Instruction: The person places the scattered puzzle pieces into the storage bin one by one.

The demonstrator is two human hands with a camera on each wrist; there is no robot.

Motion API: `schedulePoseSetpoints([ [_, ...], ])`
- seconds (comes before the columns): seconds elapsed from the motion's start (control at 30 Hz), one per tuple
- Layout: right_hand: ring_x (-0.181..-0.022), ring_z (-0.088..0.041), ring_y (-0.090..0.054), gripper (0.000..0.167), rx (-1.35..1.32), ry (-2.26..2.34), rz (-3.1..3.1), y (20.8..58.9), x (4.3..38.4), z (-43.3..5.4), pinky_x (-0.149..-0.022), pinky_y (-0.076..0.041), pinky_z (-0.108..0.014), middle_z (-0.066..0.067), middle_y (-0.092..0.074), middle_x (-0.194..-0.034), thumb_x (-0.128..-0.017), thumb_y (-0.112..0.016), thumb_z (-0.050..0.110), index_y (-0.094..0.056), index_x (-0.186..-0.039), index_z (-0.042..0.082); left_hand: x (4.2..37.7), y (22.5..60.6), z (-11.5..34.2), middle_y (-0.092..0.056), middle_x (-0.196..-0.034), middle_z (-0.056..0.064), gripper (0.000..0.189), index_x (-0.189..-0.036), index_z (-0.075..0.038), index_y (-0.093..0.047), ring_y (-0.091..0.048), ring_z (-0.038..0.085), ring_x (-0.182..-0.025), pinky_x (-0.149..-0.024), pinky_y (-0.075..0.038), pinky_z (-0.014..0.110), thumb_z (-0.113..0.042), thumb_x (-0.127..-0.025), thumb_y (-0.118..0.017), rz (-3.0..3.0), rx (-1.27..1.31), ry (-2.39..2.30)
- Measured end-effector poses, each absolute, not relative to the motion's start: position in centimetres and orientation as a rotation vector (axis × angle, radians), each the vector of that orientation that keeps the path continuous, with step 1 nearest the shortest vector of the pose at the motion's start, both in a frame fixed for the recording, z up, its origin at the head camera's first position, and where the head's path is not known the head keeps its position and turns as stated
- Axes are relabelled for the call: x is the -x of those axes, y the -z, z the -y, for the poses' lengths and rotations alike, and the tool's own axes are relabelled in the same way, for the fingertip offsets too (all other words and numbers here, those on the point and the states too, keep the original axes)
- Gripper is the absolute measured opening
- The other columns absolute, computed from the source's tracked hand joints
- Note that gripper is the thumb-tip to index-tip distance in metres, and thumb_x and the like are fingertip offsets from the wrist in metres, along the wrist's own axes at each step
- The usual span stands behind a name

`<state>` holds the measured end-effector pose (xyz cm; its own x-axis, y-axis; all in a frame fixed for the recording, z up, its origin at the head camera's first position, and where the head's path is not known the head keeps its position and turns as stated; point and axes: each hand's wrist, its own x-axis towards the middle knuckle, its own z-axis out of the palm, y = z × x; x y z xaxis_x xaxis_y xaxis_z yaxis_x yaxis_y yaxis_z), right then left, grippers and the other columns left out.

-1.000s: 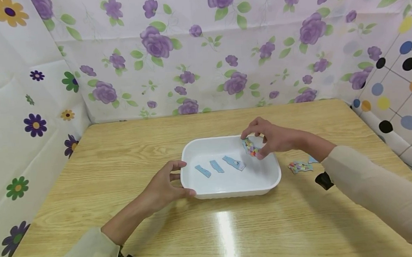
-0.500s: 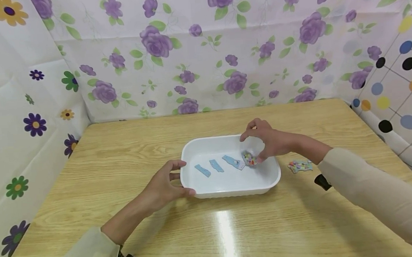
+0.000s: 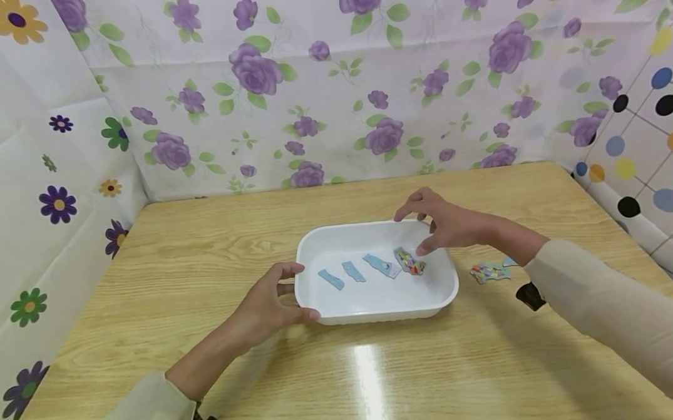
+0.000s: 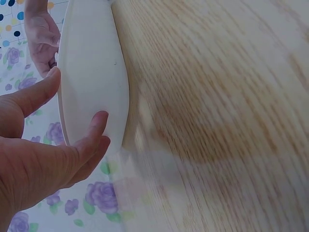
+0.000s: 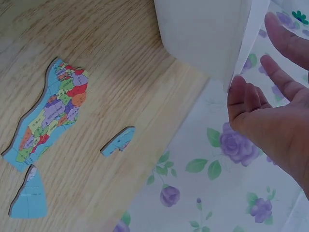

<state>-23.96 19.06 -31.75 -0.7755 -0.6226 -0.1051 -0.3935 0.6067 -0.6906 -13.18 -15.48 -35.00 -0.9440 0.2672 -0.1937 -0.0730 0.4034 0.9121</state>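
Note:
A white plastic tray (image 3: 374,306) stands on the wooden table, and my left hand (image 3: 269,299) holds its left end, thumb at the near corner and fingers against the end wall. In the left wrist view, my left hand (image 4: 53,150) touches the tray's wall (image 4: 91,63). Inside lie three light blue puzzle pieces, the rightmost of them a longer piece (image 3: 381,266), in a slanted row with a colourful map puzzle piece (image 3: 409,261). Over the tray's right end hovers my right hand (image 3: 447,223), fingers spread and relaxed, nothing between them.
Right of the tray, a larger multicoloured map piece (image 5: 55,113) rests on the table. A blue corner-like piece (image 5: 30,195) touches or nearly touches it, and a small blue piece (image 5: 119,141) lies apart. A floral cloth (image 3: 320,98) hangs behind the table.
The right hand has lowered the colourful map piece into the tray and let go of it. It now lies beside the blue pieces. The left hand and tray have stayed put.

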Motion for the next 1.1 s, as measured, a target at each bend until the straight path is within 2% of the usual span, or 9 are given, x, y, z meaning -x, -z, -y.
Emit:
schedulePoseSetpoints([
  [0.33,-0.116,-0.035,-0.034,0.057,0.755,1.039,-2.53,32.1,24.5,-20.4,-0.086,-0.043,-0.044,-0.016,-0.027,-0.134,-0.082,-0.076,0.006,-0.05,-0.134,0.008,13.2,35.0,15.5,-0.041,-0.139,0.014,0.085,-0.138,-0.005,-0.039,-0.05,0.034,-0.124,-0.086,-0.054,0.036,-0.016,-0.07,-0.088,-2.364,-0.16,-1.544],
  [0.67,-0.116,-0.036,-0.037,0.042,0.706,1.111,-2.592,32.7,25.2,-22.3,-0.091,-0.041,-0.051,-0.013,-0.036,-0.134,-0.092,-0.067,0.017,-0.054,-0.132,0.014,13.1,35.0,15.4,-0.042,-0.138,0.013,0.085,-0.138,-0.005,-0.039,-0.05,0.033,-0.124,-0.086,-0.054,0.035,-0.016,-0.069,-0.088,-2.369,-0.163,-1.544],
  [0.93,-0.114,-0.031,-0.041,0.04,0.639,1.113,-2.62,32.3,26.1,-24.4,-0.088,-0.044,-0.049,-0.012,-0.039,-0.135,-0.093,-0.065,0.017,-0.055,-0.132,0.018,13.1,35.0,15.4,-0.041,-0.138,0.013,0.085,-0.137,-0.005,-0.039,-0.049,0.033,-0.124,-0.086,-0.054,0.035,-0.015,-0.069,-0.088,-2.363,-0.165,-1.547],
  [1.1,-0.116,-0.034,-0.043,0.042,0.65,1.1,-2.583,32.6,26.6,-25.8,-0.088,-0.044,-0.049,-0.011,-0.044,-0.135,-0.093,-0.065,0.015,-0.054,-0.133,0.017,13.1,34.9,15.4,-0.041,-0.138,0.014,0.085,-0.138,-0.005,-0.039,-0.05,0.033,-0.123,-0.086,-0.054,0.035,-0.015,-0.069,-0.088,-2.365,-0.168,-1.548],
])
